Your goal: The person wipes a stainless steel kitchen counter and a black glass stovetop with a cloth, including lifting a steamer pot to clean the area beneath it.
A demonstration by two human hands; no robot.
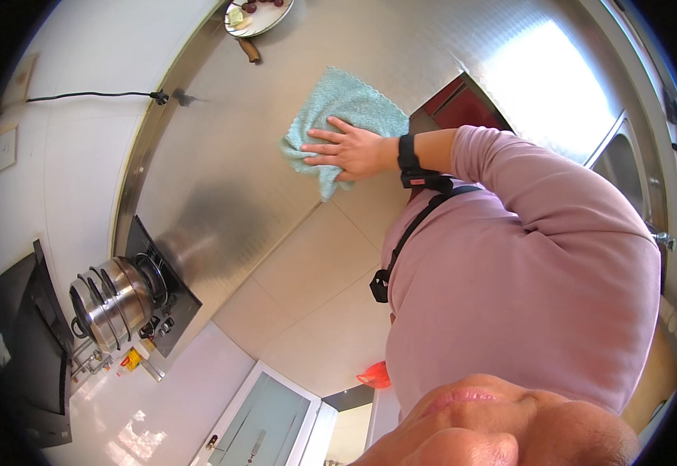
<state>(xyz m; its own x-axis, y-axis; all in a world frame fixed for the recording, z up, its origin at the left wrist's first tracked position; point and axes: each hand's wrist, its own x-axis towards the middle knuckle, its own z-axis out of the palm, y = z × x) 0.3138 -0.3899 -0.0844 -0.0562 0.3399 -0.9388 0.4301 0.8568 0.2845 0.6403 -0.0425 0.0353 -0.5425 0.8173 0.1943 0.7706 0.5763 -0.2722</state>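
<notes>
My right hand [350,151] lies palm down on a light blue-green terry cloth [347,99], its fingers spread and pointing left. Under the cloth is a stainless steel countertop [245,145], and one corner of the cloth hangs at the counter's front edge. A black band is round my right wrist. My left hand is out of view. Beyond the cloth, a white plate [268,26] holds dark round fruit and pale pieces. Beside the plate's rim a brown handle [249,50] sticks out; what it belongs to is hidden.
A stacked steel steamer pot [111,303] stands on a black gas stove [181,309]. A black power cord [100,94] hangs by the wall. Red panels [466,108] show in an opening by my forearm. A sink [624,157] is at the right, a glass-paned door [263,416] below.
</notes>
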